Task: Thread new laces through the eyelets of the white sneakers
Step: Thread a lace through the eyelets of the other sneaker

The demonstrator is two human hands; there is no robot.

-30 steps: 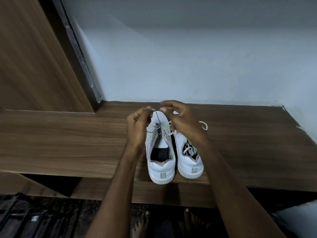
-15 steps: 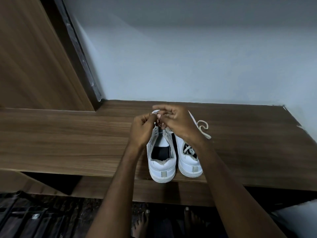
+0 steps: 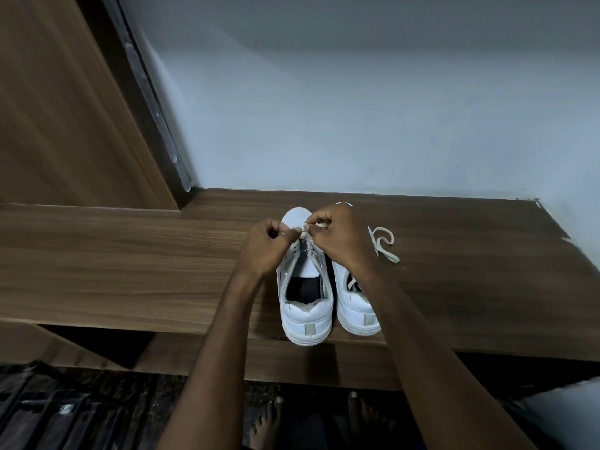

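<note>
Count: two white low-top leather sneakers, two bare hands, one loose white flat lace visible on the surface, two bare feet on the floor below.

The left white sneaker (image 3: 306, 306) and the right white sneaker (image 3: 357, 315) stand side by side, touching or nearly so, on the brown wood-grain laminate shelf (image 3: 130, 261), heels toward the person and just at the shelf's front edge, toes toward the pale blue-grey wall (image 3: 357, 108). The left sneaker's tongue area is open, and its dark insole shows. The right sneaker shows lacing crossed over its dark opening, partly hidden by the forearm.

The left hand (image 3: 268, 248) is clenched, its fingers curled, thumb and forefinger pinching a short white lace end at the upper eyelets of the left sneaker. The right hand (image 3: 337, 237) is likewise curled, pinching lace between thumb and fingertips directly opposite. The two pinch points meet almost tip to tip above the toe-side end of the left sneaker's eyelet row. Which eyelet is engaged cannot be told.

The loose white flat lace (image 3: 384, 243) lies in a loop on the shelf just beside the right hand, on its right; whether it joins the held length is hidden.

A brown wood-grain panel (image 3: 65, 108) stands upright at the left. The feet (image 3: 268, 423) stand on a dark floor.
</note>
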